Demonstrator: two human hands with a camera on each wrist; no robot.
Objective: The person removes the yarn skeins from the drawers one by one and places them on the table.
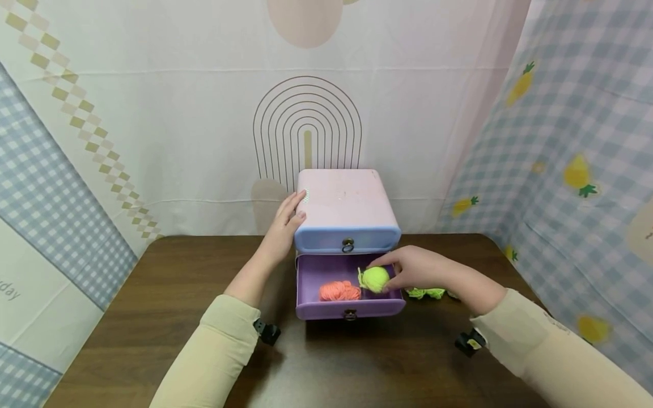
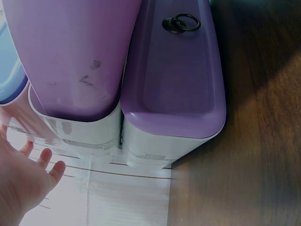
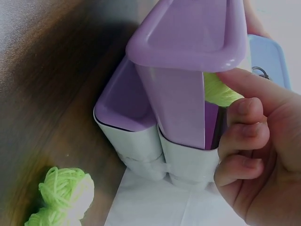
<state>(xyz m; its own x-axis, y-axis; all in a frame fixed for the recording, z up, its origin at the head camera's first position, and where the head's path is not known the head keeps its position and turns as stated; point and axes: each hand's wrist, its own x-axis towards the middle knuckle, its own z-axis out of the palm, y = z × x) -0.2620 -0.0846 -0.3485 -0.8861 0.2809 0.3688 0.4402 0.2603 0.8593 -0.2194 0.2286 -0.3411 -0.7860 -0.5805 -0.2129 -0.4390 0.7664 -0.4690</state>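
A drawer unit with a pink top (image 1: 343, 198) stands on the table. Its blue upper drawer (image 1: 321, 241) is closed, while a purple drawer (image 1: 321, 310) below is pulled out. My left hand (image 1: 280, 232) rests with extended fingers against the unit's left side. Inside the purple drawer lies an orange yarn ball (image 1: 338, 291). To its right, my right hand (image 1: 420, 267) pinches a yellow-green yarn ball (image 1: 374, 279) between thumb and fingers, within the drawer. The drawer wall hides part of that ball in the right wrist view.
More yellow-green yarn (image 3: 68, 190) lies on the wooden table (image 1: 178, 317), right of the unit. Beneath the pulled-out drawer, another purple drawer (image 2: 178, 75) is closed. A patterned cloth (image 1: 204, 141) hangs behind the table.
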